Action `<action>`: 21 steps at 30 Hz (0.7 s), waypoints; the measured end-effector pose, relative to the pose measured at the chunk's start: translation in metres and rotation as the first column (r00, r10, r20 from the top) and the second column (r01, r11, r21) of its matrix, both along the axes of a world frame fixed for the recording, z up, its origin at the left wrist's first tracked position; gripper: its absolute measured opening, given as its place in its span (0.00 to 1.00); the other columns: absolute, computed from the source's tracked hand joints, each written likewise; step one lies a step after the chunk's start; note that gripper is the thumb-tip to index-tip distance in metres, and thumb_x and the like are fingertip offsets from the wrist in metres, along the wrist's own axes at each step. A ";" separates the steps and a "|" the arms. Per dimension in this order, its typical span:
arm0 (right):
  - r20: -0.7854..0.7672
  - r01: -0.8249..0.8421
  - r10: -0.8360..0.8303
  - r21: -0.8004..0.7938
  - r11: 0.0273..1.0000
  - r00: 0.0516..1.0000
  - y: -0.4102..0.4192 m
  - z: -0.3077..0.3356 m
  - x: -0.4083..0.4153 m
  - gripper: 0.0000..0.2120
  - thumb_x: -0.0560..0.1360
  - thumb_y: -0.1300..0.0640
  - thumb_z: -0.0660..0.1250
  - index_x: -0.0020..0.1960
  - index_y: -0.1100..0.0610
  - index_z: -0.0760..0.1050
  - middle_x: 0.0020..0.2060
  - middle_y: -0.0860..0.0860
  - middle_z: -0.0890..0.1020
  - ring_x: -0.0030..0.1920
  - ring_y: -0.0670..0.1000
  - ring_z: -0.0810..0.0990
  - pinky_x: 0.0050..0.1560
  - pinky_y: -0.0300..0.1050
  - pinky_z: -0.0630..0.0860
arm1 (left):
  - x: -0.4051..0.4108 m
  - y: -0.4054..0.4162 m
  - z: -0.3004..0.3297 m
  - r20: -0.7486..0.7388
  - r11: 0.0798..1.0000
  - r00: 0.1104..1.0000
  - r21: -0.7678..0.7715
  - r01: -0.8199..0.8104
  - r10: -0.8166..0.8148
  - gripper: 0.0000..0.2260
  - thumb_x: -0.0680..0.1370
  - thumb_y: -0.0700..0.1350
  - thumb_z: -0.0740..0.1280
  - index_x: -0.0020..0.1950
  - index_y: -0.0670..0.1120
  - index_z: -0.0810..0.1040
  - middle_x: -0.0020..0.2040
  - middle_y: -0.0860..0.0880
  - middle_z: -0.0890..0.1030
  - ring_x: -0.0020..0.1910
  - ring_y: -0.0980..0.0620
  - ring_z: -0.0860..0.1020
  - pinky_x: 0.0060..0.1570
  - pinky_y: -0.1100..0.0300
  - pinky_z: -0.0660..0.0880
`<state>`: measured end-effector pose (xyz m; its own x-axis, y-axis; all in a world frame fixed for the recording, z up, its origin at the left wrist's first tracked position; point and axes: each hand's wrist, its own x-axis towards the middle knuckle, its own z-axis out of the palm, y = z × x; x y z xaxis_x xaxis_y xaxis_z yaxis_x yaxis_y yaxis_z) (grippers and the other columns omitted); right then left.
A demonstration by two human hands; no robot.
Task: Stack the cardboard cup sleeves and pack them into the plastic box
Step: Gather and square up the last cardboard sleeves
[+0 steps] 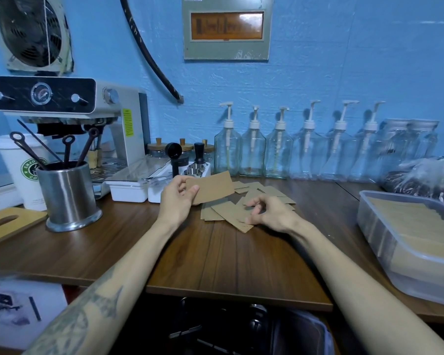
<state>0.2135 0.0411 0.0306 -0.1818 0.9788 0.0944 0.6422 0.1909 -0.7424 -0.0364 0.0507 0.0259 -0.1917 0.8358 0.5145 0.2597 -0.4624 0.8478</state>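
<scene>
My left hand holds a small stack of flat brown cardboard cup sleeves raised above the wooden table, thumb on the near face. Loose sleeves lie scattered on the table just behind and under my right hand. That hand hovers over the pile with fingers curled, its thumb and fingertips at the edge of one sleeve. Whether it grips that sleeve is unclear. The translucent plastic box stands at the right edge of the table with a row of sleeves inside.
A steel utensil pot and a paper cup stand at left, before an espresso machine. White trays sit behind my left hand. Pump bottles line the wall. A bag of beans lies behind the box.
</scene>
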 end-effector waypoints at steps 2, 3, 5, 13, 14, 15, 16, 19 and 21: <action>-0.017 0.008 -0.009 -0.021 1.000 1.000 0.000 0.003 0.007 0.20 0.73 0.70 0.71 0.63 0.63 0.73 0.30 0.45 0.80 0.40 0.39 0.80 0.48 0.32 0.75 | 0.001 0.001 0.000 -0.005 1.000 1.000 0.002 -0.003 0.003 0.07 0.80 0.39 0.66 0.57 0.44 0.76 0.54 0.46 0.82 0.51 0.53 0.80 0.47 0.67 0.77; -0.021 0.022 -0.022 -0.015 1.000 1.000 -0.001 0.004 0.007 0.20 0.73 0.70 0.71 0.63 0.63 0.73 0.29 0.45 0.81 0.37 0.37 0.80 0.45 0.31 0.73 | 0.001 0.001 0.000 -0.005 1.000 1.000 0.003 -0.004 0.004 0.07 0.80 0.39 0.66 0.58 0.43 0.76 0.54 0.46 0.82 0.51 0.53 0.80 0.47 0.68 0.76; -0.058 0.065 -0.066 -0.011 0.998 0.996 0.000 0.003 0.004 0.19 0.73 0.61 0.75 0.62 0.61 0.75 0.29 0.45 0.76 0.34 0.41 0.77 0.42 0.34 0.71 | 0.001 0.001 0.000 -0.004 1.000 1.000 0.003 -0.002 0.002 0.08 0.80 0.39 0.66 0.58 0.42 0.76 0.54 0.46 0.82 0.52 0.52 0.80 0.47 0.68 0.76; 0.234 0.079 -0.099 0.094 0.992 0.967 0.000 -0.004 -0.007 0.38 0.61 0.34 0.77 0.63 0.55 0.78 0.57 0.50 0.74 0.60 0.51 0.74 0.63 0.48 0.73 | 0.001 0.001 -0.001 -0.022 0.999 0.999 -0.013 0.031 -0.031 0.07 0.80 0.39 0.66 0.58 0.43 0.76 0.53 0.46 0.83 0.52 0.52 0.80 0.46 0.70 0.76; 0.249 0.083 -0.105 0.097 0.992 0.963 0.000 -0.002 -0.005 0.37 0.61 0.35 0.77 0.63 0.55 0.78 0.58 0.51 0.74 0.61 0.51 0.73 0.64 0.49 0.72 | 0.001 0.001 -0.002 -0.028 0.999 0.999 -0.020 0.039 -0.040 0.08 0.80 0.39 0.66 0.59 0.43 0.76 0.53 0.46 0.83 0.53 0.52 0.80 0.46 0.70 0.76; 0.261 0.092 -0.114 0.097 0.991 0.959 0.002 -0.001 -0.003 0.38 0.61 0.35 0.77 0.64 0.54 0.77 0.59 0.51 0.75 0.61 0.52 0.73 0.65 0.50 0.71 | 0.000 0.002 -0.002 -0.032 0.999 0.998 -0.027 0.047 -0.047 0.08 0.80 0.39 0.66 0.59 0.42 0.76 0.53 0.46 0.83 0.53 0.52 0.80 0.46 0.70 0.76; 0.254 0.102 -0.121 0.087 0.991 0.960 0.002 0.000 0.000 0.39 0.61 0.36 0.78 0.66 0.53 0.76 0.60 0.51 0.76 0.62 0.52 0.74 0.67 0.51 0.70 | 0.000 0.002 -0.003 -0.031 0.998 0.998 -0.032 0.058 -0.059 0.07 0.80 0.38 0.66 0.58 0.43 0.76 0.52 0.46 0.83 0.52 0.52 0.80 0.46 0.70 0.76; 0.133 0.139 -0.140 0.018 0.990 0.981 0.004 0.004 0.013 0.36 0.66 0.48 0.80 0.69 0.54 0.71 0.57 0.50 0.79 0.56 0.50 0.77 0.61 0.43 0.70 | 0.002 0.002 -0.003 -0.030 0.994 0.994 -0.042 0.100 -0.101 0.06 0.79 0.37 0.67 0.55 0.42 0.76 0.50 0.47 0.83 0.49 0.53 0.81 0.45 0.70 0.76; 0.071 0.166 -0.166 0.001 0.986 0.984 0.007 0.006 0.023 0.34 0.67 0.55 0.80 0.70 0.55 0.70 0.57 0.52 0.78 0.54 0.50 0.76 0.55 0.39 0.69 | 0.004 0.001 -0.003 -0.028 0.988 0.990 -0.063 0.139 -0.140 0.06 0.79 0.36 0.67 0.55 0.42 0.76 0.49 0.47 0.83 0.47 0.55 0.81 0.46 0.69 0.77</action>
